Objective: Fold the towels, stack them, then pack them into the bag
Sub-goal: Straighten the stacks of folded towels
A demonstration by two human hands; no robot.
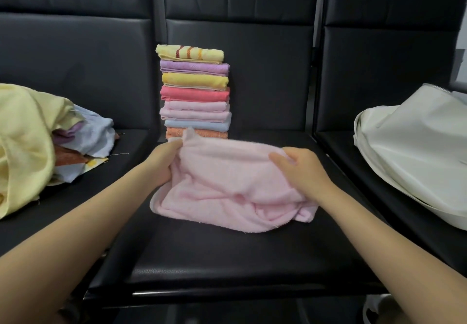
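Hands clamp a crumpled pink towel (227, 184) on the black seat (240, 260), left hand (161, 161) at nine o'clock, right hand (300, 169) at three, folded stack (194, 91) at twelve, white bag (414, 146) beyond at three.

Folded towels in stack (194, 91): nine visible layers, counted top down — one yellow with red stripes, one purple, one yellow, one coral, two pale pink, one light blue, one orange, one whitish edge at the bottom, partly hidden.

Loose pink towel (227, 189) in front of stack: one.

Hands on it: two, left hand (164, 161) and right hand (300, 169).

Heap of unfolded towels (45, 141) left of stack: one heap; number within cannot be told.

White bag (414, 151) right of stack: one.

Black seats (227, 255): three.
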